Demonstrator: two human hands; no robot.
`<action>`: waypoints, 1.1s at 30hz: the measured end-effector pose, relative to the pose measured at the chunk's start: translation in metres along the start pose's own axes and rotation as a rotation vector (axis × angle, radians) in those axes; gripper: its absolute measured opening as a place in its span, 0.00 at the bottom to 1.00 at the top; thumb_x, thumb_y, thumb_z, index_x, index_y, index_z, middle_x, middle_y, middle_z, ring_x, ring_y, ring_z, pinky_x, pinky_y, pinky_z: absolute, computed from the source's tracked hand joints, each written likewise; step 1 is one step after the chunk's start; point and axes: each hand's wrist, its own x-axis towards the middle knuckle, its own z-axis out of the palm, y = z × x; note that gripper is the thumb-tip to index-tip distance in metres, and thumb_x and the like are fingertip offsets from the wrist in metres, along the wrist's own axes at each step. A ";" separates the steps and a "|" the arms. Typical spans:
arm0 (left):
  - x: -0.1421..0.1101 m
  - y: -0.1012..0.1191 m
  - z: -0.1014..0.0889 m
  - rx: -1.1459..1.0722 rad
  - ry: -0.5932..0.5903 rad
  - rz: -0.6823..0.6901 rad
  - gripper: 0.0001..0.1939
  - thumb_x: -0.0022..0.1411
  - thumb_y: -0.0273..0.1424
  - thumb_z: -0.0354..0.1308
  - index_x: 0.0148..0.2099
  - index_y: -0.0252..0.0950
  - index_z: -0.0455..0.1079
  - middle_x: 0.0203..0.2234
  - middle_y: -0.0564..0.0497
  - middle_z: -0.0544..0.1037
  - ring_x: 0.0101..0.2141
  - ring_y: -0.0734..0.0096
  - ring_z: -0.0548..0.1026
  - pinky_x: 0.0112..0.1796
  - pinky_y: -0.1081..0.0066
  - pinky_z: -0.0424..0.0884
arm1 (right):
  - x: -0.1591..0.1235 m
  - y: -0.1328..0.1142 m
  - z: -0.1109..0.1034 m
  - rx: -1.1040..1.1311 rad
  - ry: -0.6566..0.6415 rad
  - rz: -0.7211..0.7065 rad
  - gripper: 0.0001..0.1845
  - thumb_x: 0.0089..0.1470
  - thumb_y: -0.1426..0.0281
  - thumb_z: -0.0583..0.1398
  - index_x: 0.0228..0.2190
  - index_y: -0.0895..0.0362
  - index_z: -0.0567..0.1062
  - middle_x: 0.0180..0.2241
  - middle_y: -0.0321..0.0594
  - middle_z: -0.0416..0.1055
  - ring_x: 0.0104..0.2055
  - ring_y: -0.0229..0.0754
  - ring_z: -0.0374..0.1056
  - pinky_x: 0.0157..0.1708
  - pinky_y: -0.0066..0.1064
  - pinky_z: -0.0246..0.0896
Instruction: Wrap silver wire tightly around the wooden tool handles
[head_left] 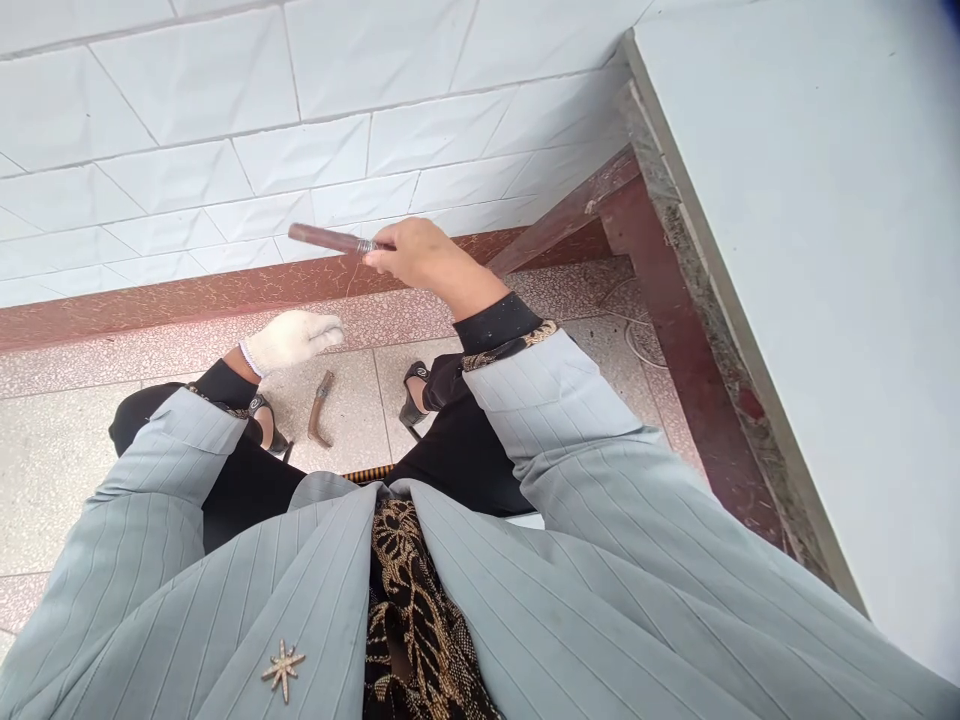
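My right hand (416, 250), bare, is closed around one end of a brown wooden stick (322, 237), which points left in front of the tiled wall. Thin silvery wire (365, 246) is wound in several turns around the stick just beside my fingers. A fine strand of it hangs down toward my left hand (289, 341), which wears a white knitted glove. The gloved fingers are pinched together at the strand's lower end. On the floor below lies a short curved brown wooden piece (320, 410) with a band around its upper part.
A white tiled wall (187, 80) with a reddish-brown skirting (150, 308) stands ahead. At the right is a pale tabletop (810, 250) on a dark red frame (675, 330). Loose pale wire (637, 335) lies on the floor beneath it. My shoes (415, 395) rest on the floor tiles.
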 end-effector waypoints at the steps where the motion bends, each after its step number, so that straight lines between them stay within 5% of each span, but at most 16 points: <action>1: -0.001 0.000 0.000 0.011 -0.006 -0.003 0.21 0.73 0.44 0.46 0.38 0.37 0.72 0.28 0.52 0.76 0.30 0.69 0.72 0.36 0.68 0.67 | 0.000 -0.002 0.003 -0.140 -0.050 0.007 0.18 0.68 0.62 0.58 0.44 0.63 0.82 0.40 0.53 0.79 0.43 0.52 0.74 0.40 0.39 0.64; 5: -0.003 -0.012 -0.001 -0.018 0.036 0.007 0.20 0.73 0.43 0.46 0.40 0.37 0.73 0.31 0.52 0.78 0.33 0.68 0.74 0.38 0.67 0.68 | -0.002 -0.017 0.018 -0.495 -0.398 -0.015 0.20 0.65 0.65 0.62 0.50 0.66 0.83 0.52 0.60 0.78 0.52 0.59 0.74 0.44 0.41 0.64; 9: -0.002 -0.026 -0.003 -0.106 0.073 -0.016 0.20 0.73 0.44 0.48 0.39 0.36 0.72 0.31 0.52 0.77 0.33 0.69 0.73 0.38 0.67 0.68 | -0.009 -0.029 0.021 -0.386 -0.841 -0.233 0.12 0.63 0.70 0.63 0.39 0.64 0.85 0.36 0.48 0.81 0.39 0.47 0.74 0.40 0.36 0.60; 11: -0.001 -0.027 -0.003 -0.184 0.056 -0.059 0.21 0.73 0.45 0.48 0.37 0.35 0.71 0.28 0.52 0.74 0.30 0.71 0.70 0.35 0.68 0.68 | -0.011 -0.026 0.014 -0.190 -0.935 -0.367 0.10 0.63 0.70 0.63 0.36 0.62 0.84 0.30 0.39 0.78 0.33 0.40 0.70 0.38 0.33 0.59; 14: 0.000 -0.024 -0.001 -0.314 0.029 -0.078 0.21 0.72 0.48 0.51 0.39 0.35 0.73 0.27 0.52 0.74 0.28 0.73 0.69 0.32 0.71 0.68 | -0.014 -0.014 -0.004 0.173 -0.747 -0.455 0.10 0.62 0.65 0.64 0.35 0.59 0.81 0.29 0.33 0.75 0.31 0.36 0.66 0.36 0.30 0.57; 18: 0.002 -0.018 0.005 -0.592 0.143 -0.008 0.22 0.70 0.50 0.55 0.45 0.34 0.74 0.26 0.52 0.72 0.26 0.75 0.68 0.29 0.73 0.67 | -0.013 0.003 -0.021 0.708 -0.156 -0.233 0.16 0.65 0.56 0.61 0.35 0.56 0.74 0.30 0.36 0.73 0.28 0.36 0.60 0.32 0.30 0.57; 20: 0.002 -0.016 0.007 -0.671 0.165 -0.002 0.22 0.71 0.49 0.55 0.43 0.34 0.74 0.22 0.55 0.67 0.22 0.77 0.62 0.25 0.73 0.61 | -0.010 0.007 -0.022 0.758 -0.008 -0.113 0.18 0.65 0.52 0.61 0.34 0.54 0.73 0.30 0.39 0.72 0.28 0.38 0.60 0.31 0.31 0.57; 25: 0.001 -0.006 0.002 -0.526 0.062 -0.033 0.12 0.69 0.37 0.55 0.40 0.34 0.74 0.24 0.54 0.68 0.24 0.77 0.62 0.27 0.73 0.60 | 0.001 0.010 -0.014 0.505 0.057 0.035 0.18 0.67 0.56 0.59 0.32 0.56 0.76 0.31 0.43 0.75 0.31 0.41 0.66 0.33 0.33 0.60; 28: -0.002 0.003 -0.005 -0.374 0.047 0.013 0.11 0.67 0.33 0.53 0.39 0.34 0.74 0.30 0.52 0.74 0.29 0.76 0.68 0.34 0.72 0.66 | 0.005 0.006 -0.006 0.152 0.050 0.058 0.16 0.67 0.61 0.59 0.38 0.60 0.80 0.36 0.49 0.78 0.37 0.46 0.71 0.38 0.36 0.63; 33: -0.010 0.007 -0.014 -0.206 0.011 0.024 0.14 0.70 0.37 0.51 0.38 0.35 0.73 0.29 0.54 0.74 0.31 0.74 0.69 0.37 0.70 0.67 | 0.002 -0.012 0.014 -0.358 -0.182 0.013 0.18 0.65 0.65 0.62 0.48 0.65 0.82 0.50 0.60 0.79 0.52 0.60 0.74 0.45 0.43 0.65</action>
